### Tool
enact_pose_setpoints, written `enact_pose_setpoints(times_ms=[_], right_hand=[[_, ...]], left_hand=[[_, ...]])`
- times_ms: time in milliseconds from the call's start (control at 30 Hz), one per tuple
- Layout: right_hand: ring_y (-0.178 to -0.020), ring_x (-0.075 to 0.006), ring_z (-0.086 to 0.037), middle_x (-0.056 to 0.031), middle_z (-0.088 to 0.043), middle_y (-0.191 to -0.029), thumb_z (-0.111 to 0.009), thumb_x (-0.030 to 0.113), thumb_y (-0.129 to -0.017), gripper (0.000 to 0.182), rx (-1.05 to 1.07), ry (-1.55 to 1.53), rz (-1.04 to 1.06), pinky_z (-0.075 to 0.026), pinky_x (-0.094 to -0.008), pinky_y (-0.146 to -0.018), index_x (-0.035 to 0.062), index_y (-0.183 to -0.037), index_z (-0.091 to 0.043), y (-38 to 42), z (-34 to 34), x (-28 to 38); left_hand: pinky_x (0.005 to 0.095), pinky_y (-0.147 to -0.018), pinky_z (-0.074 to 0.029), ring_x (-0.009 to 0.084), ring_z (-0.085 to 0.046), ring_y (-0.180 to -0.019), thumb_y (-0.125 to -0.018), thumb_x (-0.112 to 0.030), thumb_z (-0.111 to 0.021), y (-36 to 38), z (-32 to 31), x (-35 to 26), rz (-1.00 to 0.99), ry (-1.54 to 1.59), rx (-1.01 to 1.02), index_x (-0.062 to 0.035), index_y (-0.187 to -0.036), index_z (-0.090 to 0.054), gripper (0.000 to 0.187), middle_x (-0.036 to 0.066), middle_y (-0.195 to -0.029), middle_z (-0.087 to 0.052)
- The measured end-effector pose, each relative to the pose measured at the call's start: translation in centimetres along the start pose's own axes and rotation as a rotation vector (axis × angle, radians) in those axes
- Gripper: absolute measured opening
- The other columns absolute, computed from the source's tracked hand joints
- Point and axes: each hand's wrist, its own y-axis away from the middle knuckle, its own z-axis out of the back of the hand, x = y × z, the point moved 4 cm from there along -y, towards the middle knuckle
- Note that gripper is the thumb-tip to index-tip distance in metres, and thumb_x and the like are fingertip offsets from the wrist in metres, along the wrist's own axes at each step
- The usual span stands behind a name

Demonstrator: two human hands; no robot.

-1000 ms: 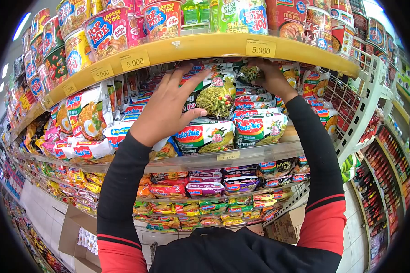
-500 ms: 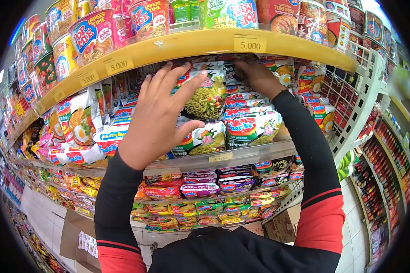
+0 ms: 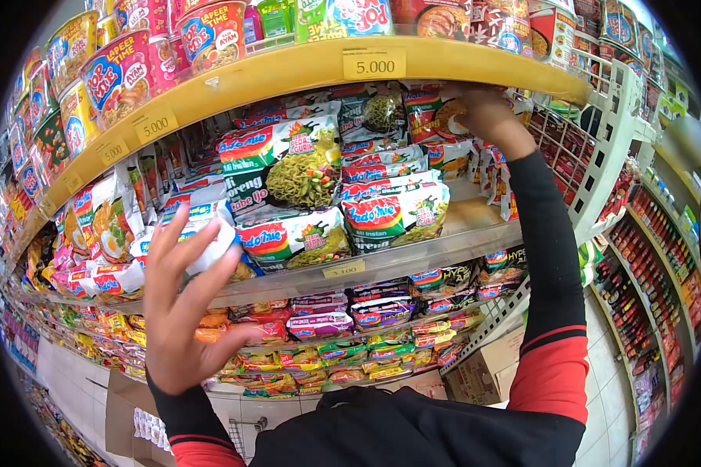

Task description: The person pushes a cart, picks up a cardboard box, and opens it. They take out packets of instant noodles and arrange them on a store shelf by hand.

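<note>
My left hand (image 3: 191, 311) is raised in front of the shelf, fingers spread, holding nothing. Just beyond it are a green-and-white instant noodle packet (image 3: 292, 241) lying at the shelf front and a larger upright one (image 3: 280, 167) behind. My right hand (image 3: 494, 121) reaches deep under the upper shelf. Its fingers are at the right edge of a red-and-yellow noodle packet (image 3: 436, 113) standing at the back; shadow and blur hide whether they grip it. Left of that stands a dark green noodle packet (image 3: 372, 113). Stacked green-and-white packets (image 3: 397, 214) lie in front.
A yellow shelf edge (image 3: 374, 66) with price tags runs above my hands, with noodle cups (image 3: 117, 78) on top. A clear front lip (image 3: 413, 253) borders the packets. White perforated rack post (image 3: 600, 148) stands right. Below are lower packet rows (image 3: 319, 323) and an open carton (image 3: 125, 412).
My left hand has dropped down and left from the upright packet, uncovering it. My right hand has shifted right along the back. The view has turned slightly, and bare shelf shows at the right front.
</note>
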Motion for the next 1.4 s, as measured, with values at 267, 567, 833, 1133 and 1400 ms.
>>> enact_pose_setpoints(times_ms=[267, 567, 833, 1133, 1400], right_hand=[[-0.095, -0.0186, -0.064, -0.0124, -0.066, -0.103, -0.069, 0.010, -0.078, 0.036, -0.207, -0.428, -0.174, -0.049, -0.0300, -0.081, 0.0023, -0.112, -0.059, 8.0, 10.7, 5.7], [-0.084, -0.0214, -0.057, -0.0149, -0.058, -0.093, -0.061, 0.022, -0.087, 0.036, -0.542, -1.036, -0.350, -0.048, -0.0335, -0.075, -0.0051, -0.109, -0.052, 24.7, 12.0, 6.6], [-0.093, -0.0213, -0.055, -0.0146, -0.059, -0.103, -0.059, 0.023, -0.089, 0.037, -0.432, -1.164, -0.565, -0.043, -0.0317, -0.080, -0.0037, -0.114, -0.051, 29.4, 8.6, 5.2], [-0.127, -0.0263, -0.042, -0.0162, -0.045, -0.136, -0.054, 0.011, -0.090, 0.048, -0.083, -0.409, -0.287, -0.032, -0.0404, -0.105, -0.0006, -0.135, -0.040, 19.1, 4.1, 12.7], [-0.132, -0.0292, -0.035, -0.0143, -0.031, -0.146, -0.064, 0.017, -0.087, 0.066, -0.323, -0.222, -0.180, -0.029, -0.0412, -0.107, 0.0074, -0.142, -0.029, 13.8, 3.0, 15.3]], left_hand=[[0.0516, -0.096, -0.038, 0.0363, -0.054, -0.109, -0.074, -0.052, -0.070, 14.9, -0.4, 2.9, 0.288, 0.796, -0.119, -0.0061, -0.113, -0.058, 0.062, 0.017, -0.107, -0.060], [0.0415, -0.100, -0.040, 0.0274, -0.056, -0.108, -0.087, -0.017, -0.054, 31.5, -7.6, -0.8, 1.087, 1.107, -0.449, 0.0075, -0.120, -0.048, 0.041, 0.017, -0.112, -0.058], [0.0351, -0.100, -0.039, 0.0243, -0.055, -0.111, -0.088, -0.018, -0.059, 33.1, -9.2, -5.0, 1.341, 1.028, -0.086, 0.0046, -0.123, -0.048, 0.044, 0.017, -0.116, -0.059], [0.0385, -0.097, -0.040, 0.0241, -0.052, -0.115, -0.084, -0.012, -0.064, 43.0, -6.4, -5.4, 1.519, 0.541, 0.209, -0.0003, -0.127, -0.047, 0.047, 0.015, -0.121, -0.056], [0.0556, -0.096, -0.035, 0.0340, -0.038, -0.126, -0.081, -0.021, -0.069, 55.4, -2.2, -6.8, 1.723, 0.463, 0.179, -0.0113, -0.141, -0.028, 0.074, 0.012, -0.143, -0.034]])
